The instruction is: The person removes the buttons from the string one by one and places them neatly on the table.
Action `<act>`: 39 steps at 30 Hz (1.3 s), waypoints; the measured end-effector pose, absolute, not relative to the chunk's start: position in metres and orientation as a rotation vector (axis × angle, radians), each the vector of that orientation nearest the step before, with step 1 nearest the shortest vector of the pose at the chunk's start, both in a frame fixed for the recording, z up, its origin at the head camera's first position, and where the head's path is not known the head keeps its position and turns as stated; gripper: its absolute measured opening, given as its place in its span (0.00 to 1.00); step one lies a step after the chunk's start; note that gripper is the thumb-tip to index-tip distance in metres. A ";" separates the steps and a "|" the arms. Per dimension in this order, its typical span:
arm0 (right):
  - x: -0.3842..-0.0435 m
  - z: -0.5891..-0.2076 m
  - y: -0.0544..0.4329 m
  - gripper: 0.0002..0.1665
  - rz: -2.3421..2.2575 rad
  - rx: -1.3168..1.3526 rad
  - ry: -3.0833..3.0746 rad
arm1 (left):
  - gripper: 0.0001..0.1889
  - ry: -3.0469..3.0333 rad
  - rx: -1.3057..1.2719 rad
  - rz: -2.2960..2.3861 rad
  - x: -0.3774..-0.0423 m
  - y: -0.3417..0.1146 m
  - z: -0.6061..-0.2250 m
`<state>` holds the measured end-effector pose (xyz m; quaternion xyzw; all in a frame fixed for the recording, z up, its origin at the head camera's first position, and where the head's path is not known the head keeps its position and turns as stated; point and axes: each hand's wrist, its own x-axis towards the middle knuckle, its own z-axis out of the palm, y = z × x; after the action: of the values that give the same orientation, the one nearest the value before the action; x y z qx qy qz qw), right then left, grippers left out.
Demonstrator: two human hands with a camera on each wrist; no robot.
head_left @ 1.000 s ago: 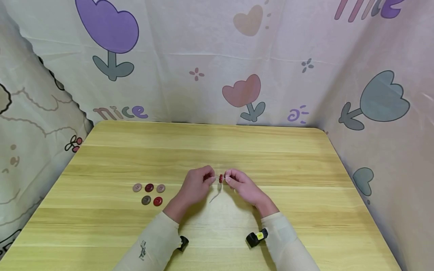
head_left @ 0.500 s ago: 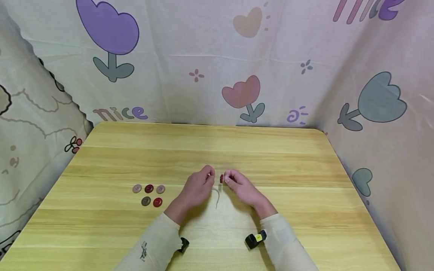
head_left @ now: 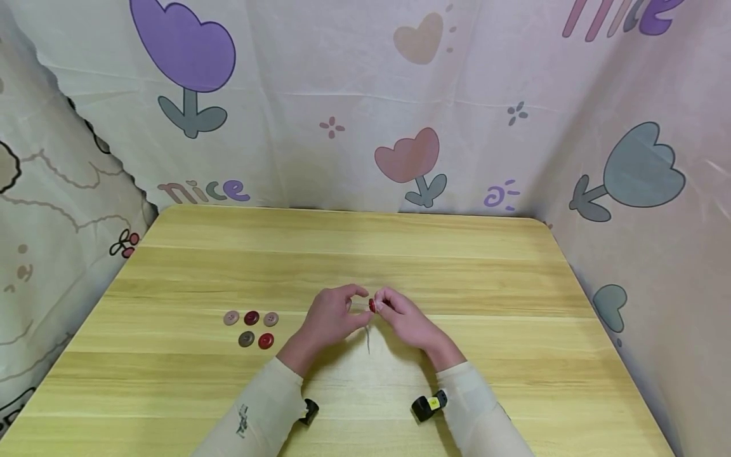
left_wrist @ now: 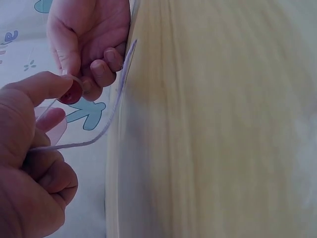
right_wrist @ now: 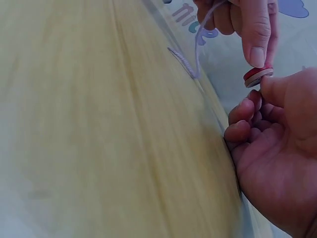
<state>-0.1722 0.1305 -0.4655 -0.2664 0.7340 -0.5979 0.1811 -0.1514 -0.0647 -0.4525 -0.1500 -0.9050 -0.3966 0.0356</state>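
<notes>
A small stack of buttons (right_wrist: 258,75), red on top with a paler one beneath, sits on a light cord between my two hands. My right hand (head_left: 407,318) pinches the cord right beside the stack, thumb against the buttons' underside. My left hand (head_left: 334,314) has its index finger and thumb stretched toward the red button (left_wrist: 71,93), while its other fingers curl round the cord (left_wrist: 101,134). In the right wrist view a left fingertip meets the red face. The cord's loose end hangs below the left hand. Exactly how the cord runs inside each hand is hidden.
Several loose buttons lie left of the hands on the wooden table (head_left: 485,273): pinkish (head_left: 231,318), dark red (head_left: 251,318), grey-brown (head_left: 246,339) and bright red (head_left: 265,341). A patterned cloth (head_left: 297,152) stands behind the table. Black wrist cameras (head_left: 428,406) hang under the sleeves.
The left hand's index finger and thumb have spread from a closed pinch and reached rightward to the buttons. The cord's tail has swung to hang straighter. The right hand has barely moved.
</notes>
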 end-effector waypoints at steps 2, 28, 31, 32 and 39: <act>-0.175 -0.473 0.131 0.08 -1.692 -0.730 2.059 | 0.16 -2.778 -0.463 -1.214 -0.151 -0.064 -0.452; -0.177 -0.481 0.135 0.09 -1.704 -0.729 2.044 | 0.11 -2.828 -0.443 -1.221 -0.152 -0.077 -0.452; -0.172 -0.469 0.134 0.10 -1.710 -0.716 2.038 | 0.10 -2.835 -0.433 -1.252 -0.151 -0.080 -0.450; -0.171 -0.464 0.133 0.10 -1.712 -0.714 2.036 | 0.10 -2.838 -0.428 -1.260 -0.151 -0.081 -0.450; -0.169 -0.453 0.132 0.08 -1.706 -0.696 2.021 | 0.09 -2.863 -0.367 -1.324 -0.151 -0.088 -0.446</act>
<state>-0.1685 0.1320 -0.4528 -0.2491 0.7239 -0.6109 0.2019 -0.1512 -0.0877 -0.4458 -0.1154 -0.9015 -0.4168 -0.0171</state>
